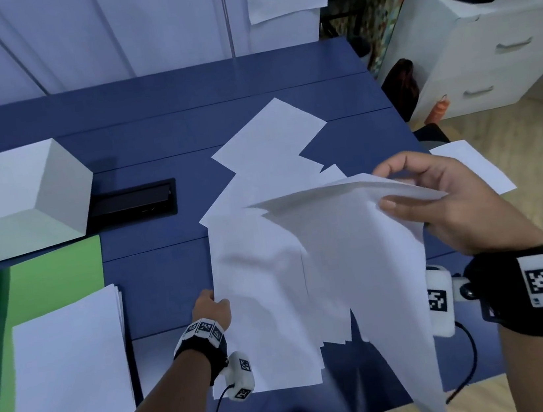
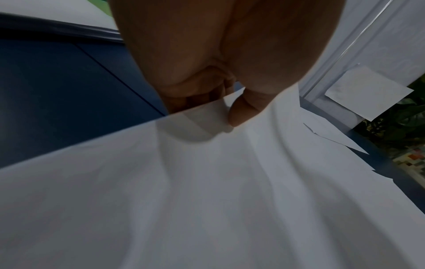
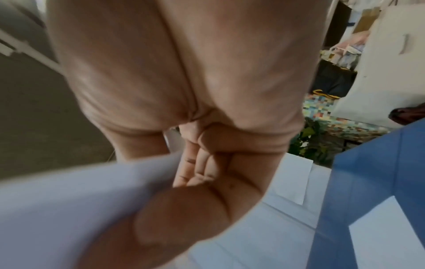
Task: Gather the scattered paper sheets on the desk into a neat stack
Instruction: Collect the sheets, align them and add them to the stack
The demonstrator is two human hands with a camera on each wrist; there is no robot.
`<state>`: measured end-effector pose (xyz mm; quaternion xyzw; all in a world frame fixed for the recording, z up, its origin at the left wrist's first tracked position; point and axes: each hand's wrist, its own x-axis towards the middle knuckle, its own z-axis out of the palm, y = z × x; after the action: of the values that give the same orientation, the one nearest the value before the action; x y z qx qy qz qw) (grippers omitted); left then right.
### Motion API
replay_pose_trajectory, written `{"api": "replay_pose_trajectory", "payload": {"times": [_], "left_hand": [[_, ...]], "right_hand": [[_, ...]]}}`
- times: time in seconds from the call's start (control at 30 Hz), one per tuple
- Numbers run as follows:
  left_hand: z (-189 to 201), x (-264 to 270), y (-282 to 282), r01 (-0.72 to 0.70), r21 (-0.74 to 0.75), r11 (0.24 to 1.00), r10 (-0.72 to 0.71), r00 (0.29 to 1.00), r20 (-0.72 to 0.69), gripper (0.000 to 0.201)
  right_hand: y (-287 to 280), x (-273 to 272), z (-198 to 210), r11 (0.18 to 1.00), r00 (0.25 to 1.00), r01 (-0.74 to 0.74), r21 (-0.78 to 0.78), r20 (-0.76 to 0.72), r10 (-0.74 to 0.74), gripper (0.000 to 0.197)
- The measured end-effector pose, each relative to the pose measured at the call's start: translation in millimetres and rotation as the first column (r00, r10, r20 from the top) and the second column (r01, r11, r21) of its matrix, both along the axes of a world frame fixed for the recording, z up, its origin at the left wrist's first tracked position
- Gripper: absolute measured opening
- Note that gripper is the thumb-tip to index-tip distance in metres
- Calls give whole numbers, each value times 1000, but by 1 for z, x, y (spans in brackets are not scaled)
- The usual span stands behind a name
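Observation:
Several white paper sheets [image 1: 269, 171] lie overlapping across the middle of the blue desk [image 1: 148, 118]. My left hand [image 1: 213, 308] pinches the left edge of a bunch of sheets [image 1: 268, 296], thumb on top [image 2: 241, 111]. My right hand [image 1: 434, 191] is raised above the desk and pinches the upper corner of a few sheets [image 1: 352, 229], which hang down towards me; its thumb [image 3: 174, 214] presses the paper [image 3: 69, 209]. One more sheet [image 1: 475, 161] lies at the desk's right edge behind the right hand.
A neat stack of paper [image 1: 68, 381] lies at the near left on a green folder [image 1: 47, 270]. A white box [image 1: 17, 198] and a black cable hatch [image 1: 135, 201] are at the far left. A white drawer cabinet [image 1: 484, 49] stands beyond the desk's right side.

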<state>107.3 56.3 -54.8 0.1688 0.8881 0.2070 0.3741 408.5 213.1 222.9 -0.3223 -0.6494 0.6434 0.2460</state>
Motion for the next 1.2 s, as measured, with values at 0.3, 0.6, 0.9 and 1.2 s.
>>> {"api": "replay_pose_trajectory", "payload": {"times": [0.3, 0.6, 0.9, 1.2], "left_hand": [[8, 2, 5, 57, 19, 998, -58, 996, 60, 21], [1, 8, 5, 111, 36, 993, -116, 954, 276, 28], [8, 24, 2, -124, 95, 988, 48, 820, 571, 70], [21, 50, 4, 9, 282, 959, -98, 948, 301, 14]], "right_hand": [[35, -18, -79, 955, 979, 191, -227, -33, -203, 33], [41, -43, -243, 944, 794, 326, 46, 529, -300, 20], [31, -70, -272, 977, 713, 179, 112, 670, -207, 27], [22, -71, -268, 935, 771, 348, -64, 587, -247, 66]]}}
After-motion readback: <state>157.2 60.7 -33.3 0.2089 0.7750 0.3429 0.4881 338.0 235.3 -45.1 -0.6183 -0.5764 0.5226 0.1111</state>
